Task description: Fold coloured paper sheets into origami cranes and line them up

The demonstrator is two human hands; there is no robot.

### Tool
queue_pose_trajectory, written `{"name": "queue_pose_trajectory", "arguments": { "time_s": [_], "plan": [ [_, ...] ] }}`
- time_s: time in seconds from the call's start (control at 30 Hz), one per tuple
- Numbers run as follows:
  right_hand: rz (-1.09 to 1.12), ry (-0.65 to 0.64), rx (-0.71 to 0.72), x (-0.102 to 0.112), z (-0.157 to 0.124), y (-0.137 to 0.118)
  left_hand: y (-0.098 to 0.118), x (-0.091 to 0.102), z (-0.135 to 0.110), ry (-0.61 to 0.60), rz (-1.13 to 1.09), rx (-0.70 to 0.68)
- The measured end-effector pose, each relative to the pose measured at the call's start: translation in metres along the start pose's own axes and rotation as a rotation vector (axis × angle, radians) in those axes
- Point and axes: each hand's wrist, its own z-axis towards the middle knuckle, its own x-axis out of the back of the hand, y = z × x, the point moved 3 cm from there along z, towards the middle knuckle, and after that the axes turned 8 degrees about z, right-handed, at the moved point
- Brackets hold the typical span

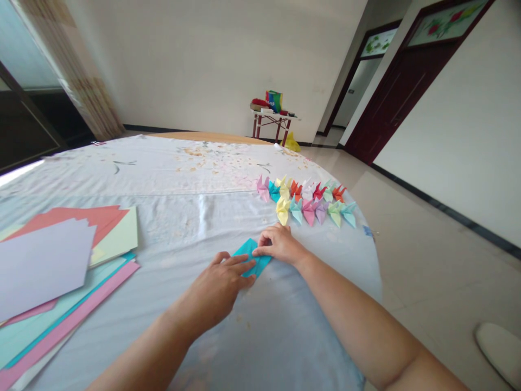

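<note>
A small folded piece of turquoise origami paper (pixel 261 264) lies on the tablecloth in front of me, under both hands. My left hand (pixel 223 279) rests on its left part with fingers stretched out and apart, holding it against the table. My right hand (pixel 280 243) is at its upper right edge, thumb and forefinger closed together on the paper. The fingers partly cover the folds. Just beyond my right hand stand several folded paper cranes (pixel 308 210) in two rows, in yellow, pink, green, red, lilac and blue.
Stacked sheets of coloured paper (pixel 44 266) lie on the left of the round table, which has a pale floral tablecloth (pixel 171 179). Against the far wall stands a small side table (pixel 272 115) with items on it. A white seat (pixel 499 350) shows at lower right.
</note>
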Motion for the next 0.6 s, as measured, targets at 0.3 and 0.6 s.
{"name": "queue_pose_trajectory", "arguments": {
  "time_s": [0.3, 0.6],
  "plan": [
    [-0.003, -0.045, 0.037, 0.004, -0.003, -0.001, 0.0, 0.004, 0.002, -0.011, -0.044, -0.024],
    [0.0, 0.038, -0.076, 0.007, 0.002, 0.014, -0.001, 0.008, -0.001, -0.059, -0.06, -0.058]
  ]
}}
